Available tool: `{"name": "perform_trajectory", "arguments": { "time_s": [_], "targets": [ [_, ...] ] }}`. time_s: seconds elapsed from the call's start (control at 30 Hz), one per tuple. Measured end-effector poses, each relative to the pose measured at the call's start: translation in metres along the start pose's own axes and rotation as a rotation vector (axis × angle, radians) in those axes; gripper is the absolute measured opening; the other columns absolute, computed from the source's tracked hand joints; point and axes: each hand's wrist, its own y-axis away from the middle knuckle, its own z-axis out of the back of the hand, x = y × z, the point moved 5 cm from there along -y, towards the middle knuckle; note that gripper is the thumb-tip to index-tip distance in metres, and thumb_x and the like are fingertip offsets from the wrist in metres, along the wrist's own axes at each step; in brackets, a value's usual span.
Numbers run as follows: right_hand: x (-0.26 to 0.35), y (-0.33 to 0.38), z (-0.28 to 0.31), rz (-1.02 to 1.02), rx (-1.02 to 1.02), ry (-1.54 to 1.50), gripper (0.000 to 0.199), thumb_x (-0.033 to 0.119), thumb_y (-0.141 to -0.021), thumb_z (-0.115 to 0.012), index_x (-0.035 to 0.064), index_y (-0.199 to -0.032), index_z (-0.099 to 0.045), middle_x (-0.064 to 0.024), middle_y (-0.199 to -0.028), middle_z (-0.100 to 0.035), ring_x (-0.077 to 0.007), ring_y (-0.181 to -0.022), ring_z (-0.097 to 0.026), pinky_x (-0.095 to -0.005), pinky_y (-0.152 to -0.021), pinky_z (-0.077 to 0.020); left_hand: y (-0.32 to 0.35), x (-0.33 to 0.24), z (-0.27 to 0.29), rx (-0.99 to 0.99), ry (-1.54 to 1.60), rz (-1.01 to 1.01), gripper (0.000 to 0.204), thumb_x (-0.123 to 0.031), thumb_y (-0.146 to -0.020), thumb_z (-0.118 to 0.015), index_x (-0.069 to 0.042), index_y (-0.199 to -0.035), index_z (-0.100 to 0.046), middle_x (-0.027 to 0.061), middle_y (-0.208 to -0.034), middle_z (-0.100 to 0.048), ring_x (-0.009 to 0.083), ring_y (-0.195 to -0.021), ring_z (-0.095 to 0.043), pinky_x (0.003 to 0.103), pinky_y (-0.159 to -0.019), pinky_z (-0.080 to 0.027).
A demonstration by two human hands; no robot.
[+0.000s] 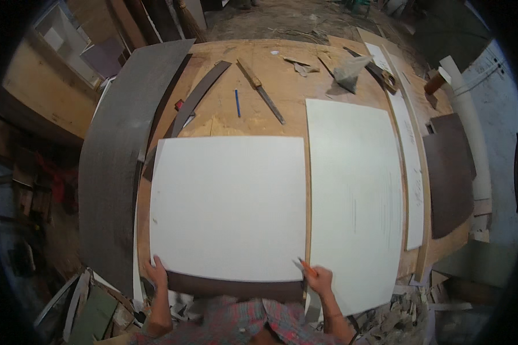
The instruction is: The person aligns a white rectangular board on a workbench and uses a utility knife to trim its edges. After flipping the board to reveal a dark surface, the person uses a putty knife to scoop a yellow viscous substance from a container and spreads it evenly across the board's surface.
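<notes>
In the lower middle of the frame we see a large white panel lying flat on the plywood workbench. Our left hand grips its lower left corner, fingers curled over the edge. Our right hand, at the lower right corner, is closed around an orange pencil. Right of it lies a second white panel; at upper middle, a blue pen and a flat file.

Large white rectangular sheet, lying flat on dark board, near edge just short of board's. Orange pencil at sheet's near right corner.
</notes>
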Motion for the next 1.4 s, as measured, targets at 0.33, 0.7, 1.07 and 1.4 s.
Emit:
{"name": "perform_trajectory", "arguments": {
  "time_s": [0.33, 0.7, 1.07, 1.4],
  "targets": [
    [0.004, -0.010, -0.005, -0.103, 0.036, 0.048, 0.024, 0.028, -0.077, -0.083, 0.0108, -0.064, -0.072, -0.0075, -0.055, -0.062, -0.0247, -0.046, -0.059, -0.0363, -0.045, -0.0451, 0.025, 0.030, -0.021, -0.211, -0.349, 0.067, 0.045, -0.029, -0.104, -0.042, 0.004, -0.134, -0.046, 0.0273, -0.124, -0.052, 0.0438, -0.113, -0.051, 0.051, -0.096, -0.040],
    [-0.004, -0.041, -0.020, -0.092, 0.333, -0.014, 0.044, 0.034, -0.096, -0.065, 0.0090, -0.060, -0.062, -0.0011, -0.049, -0.052, -0.0150, -0.039, -0.039, -0.0316, -0.040, -0.0345, 0.026, 0.065, -0.030, -0.185, 0.071, 0.141, 0.046, -0.023, -0.097, -0.045, 0.004, -0.133, -0.047, 0.0208, -0.126, -0.047, 0.0332, -0.118, -0.047, 0.044, -0.105, -0.035],
    [-0.006, -0.014, -0.017, -0.045, 0.290, 0.068, 0.059, 0.057, -0.092, -0.063, 0.0110, -0.055, -0.058, -0.0008, -0.048, -0.053, -0.0188, -0.040, -0.039, -0.0340, -0.040, -0.0309, 0.019, 0.021, -0.027, -0.182, 0.040, 0.107, 0.043, -0.023, -0.097, -0.042, 0.006, -0.127, -0.047, 0.0205, -0.117, -0.047, 0.0340, -0.110, -0.045, 0.046, -0.100, -0.034],
    [0.014, -0.015, -0.003, 0.096, 0.117, 0.238, 0.014, 0.029, -0.079, -0.080, 0.0161, -0.074, -0.077, -0.0066, -0.053, -0.059, -0.0213, -0.044, -0.057, -0.0359, -0.041, -0.0425, 0.018, 0.035, -0.026, -0.224, -0.174, 0.091, 0.051, -0.036, -0.105, -0.043, 0.009, -0.128, -0.051, 0.0323, -0.130, -0.051, 0.0464, -0.114, -0.050, 0.054, -0.096, -0.041]
  ]
}}
